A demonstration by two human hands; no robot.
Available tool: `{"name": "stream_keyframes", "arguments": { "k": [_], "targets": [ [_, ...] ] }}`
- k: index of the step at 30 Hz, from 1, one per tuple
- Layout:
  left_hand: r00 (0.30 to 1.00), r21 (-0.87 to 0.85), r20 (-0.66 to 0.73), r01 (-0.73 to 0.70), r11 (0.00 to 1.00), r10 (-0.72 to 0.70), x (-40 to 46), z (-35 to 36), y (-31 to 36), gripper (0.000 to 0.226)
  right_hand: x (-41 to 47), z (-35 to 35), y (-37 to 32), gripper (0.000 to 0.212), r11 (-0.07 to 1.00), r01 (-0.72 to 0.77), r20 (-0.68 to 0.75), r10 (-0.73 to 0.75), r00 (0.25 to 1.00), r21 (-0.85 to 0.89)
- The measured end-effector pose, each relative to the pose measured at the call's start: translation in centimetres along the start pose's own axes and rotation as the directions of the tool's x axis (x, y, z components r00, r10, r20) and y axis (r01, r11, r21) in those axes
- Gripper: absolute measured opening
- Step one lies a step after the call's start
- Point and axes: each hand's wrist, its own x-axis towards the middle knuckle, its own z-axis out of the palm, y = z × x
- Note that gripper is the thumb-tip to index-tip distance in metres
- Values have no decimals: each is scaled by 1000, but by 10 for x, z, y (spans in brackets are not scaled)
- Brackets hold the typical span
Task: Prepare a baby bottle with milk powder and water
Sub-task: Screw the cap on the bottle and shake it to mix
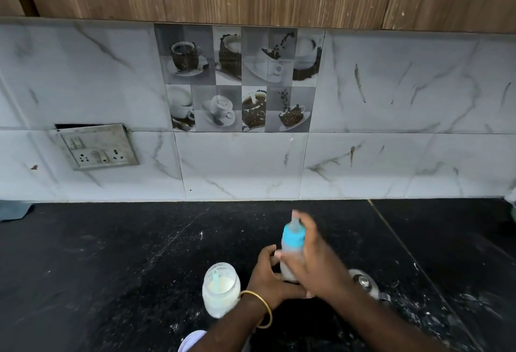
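Observation:
A baby bottle with a blue collar and a clear teat stands upright over the black counter, pale milky liquid inside. My right hand wraps around its right side and is blurred. My left hand, with a gold bangle on the wrist, cups the bottle's lower left side. Left of the hands stands an open glass jar of white milk powder with a light blue scoop in it.
A steel vessel with a knobbed lid sits just right of my right arm. A white lid lies at the bottom edge. A tiled wall with a switch socket plate backs the counter. Powder specks dot the counter.

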Motion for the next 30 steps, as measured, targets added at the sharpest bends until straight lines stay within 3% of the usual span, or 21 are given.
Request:
{"name": "stream_keyframes", "arguments": {
  "k": [2, 4, 5, 6, 8, 9, 10, 12, 14, 15, 17, 18, 19, 21, 23, 24, 25, 26, 27, 28, 30],
  "targets": [
    [997, 5, 21, 70, 998, -70, -2, 0, 4, 127, 29, -26, -7, 83, 998, 65, -195, -64, 979, 1],
    [994, 8, 18, 104, 995, -104, -3, -1, 5, 134, 50, -47, -8, 85, 979, 154, -456, -79, 886, 131],
    [994, 13, 10, 111, 994, -111, -3, -1, 5, 135, 52, -48, -4, 86, 974, 161, -491, -64, 869, 157],
    [993, 18, 5, 118, 993, -119, -3, -1, 5, 136, 48, -43, 3, 86, 985, 117, -441, -49, 896, 128],
    [990, 27, 3, 141, 990, -141, -6, -2, 4, 138, 24, -21, 18, 86, 999, -24, -100, 21, 995, -36],
    [989, 33, 6, 150, 988, -150, -7, -2, 4, 138, 15, -12, 25, 85, 994, -54, 62, 60, 996, -94],
    [987, 37, 6, 159, 987, -159, -8, -3, 4, 138, 14, -10, 31, 83, 994, -55, 103, 64, 993, -91],
    [983, 32, -2, 182, 983, -182, -8, -4, 3, 138, 33, -17, 35, 83, 1000, -29, -103, 30, 994, 12],
    [979, 16, -11, 205, 979, -205, -8, -4, 2, 135, 49, -25, 33, 85, 983, 38, -396, 37, 918, 181],
    [977, 14, -14, 211, 977, -211, -9, -4, 2, 133, 49, -24, 35, 85, 981, 30, -425, 55, 904, 191],
    [976, 16, -15, 218, 976, -218, -10, -3, 2, 130, 31, -8, 44, 84, 995, -77, -148, 85, 985, 57],
    [976, 19, -12, 218, 976, -218, -11, -2, 3, 130, 20, -2, 49, 85, 991, -130, 87, 132, 987, -35],
    [976, 23, -10, 218, 976, -218, -12, -2, 3, 132, 14, 0, 54, 85, 987, -148, 184, 157, 970, -58],
    [976, 25, -16, 218, 976, -218, -11, -3, 2, 131, 27, -9, 58, 84, 991, -120, -29, 122, 992, 66],
    [974, 30, -21, 225, 974, -225, -11, -3, 1, 120, 41, -19, 53, 84, 961, -14, -383, 123, 915, 276],
    [974, 32, -27, 227, 973, -226, -11, -3, 0, 115, 40, -20, 53, 83, 963, 11, -432, 111, 895, 270],
    [974, 36, -32, 227, 973, -226, -13, -3, 1, 110, 35, -17, 54, 82, 982, -16, -361, 84, 929, 187],
    [973, 39, -33, 228, 973, -227, -13, -2, 2, 107, 27, -10, 55, 83, 995, -70, -161, 81, 984, 70],
    [973, 40, -31, 231, 972, -229, -13, -2, 2, 106, 20, -3, 55, 83, 992, -105, 105, 112, 988, -66],
    [973, 41, -25, 229, 972, -228, -13, -1, 3, 107, 17, -1, 57, 83, 987, -109, 236, 135, 962, -117],
    [975, 34, -18, 221, 975, -221, -13, 0, 5, 110, 32, -8, 55, 82, 997, -74, 77, 75, 994, -14]
  ]
}}
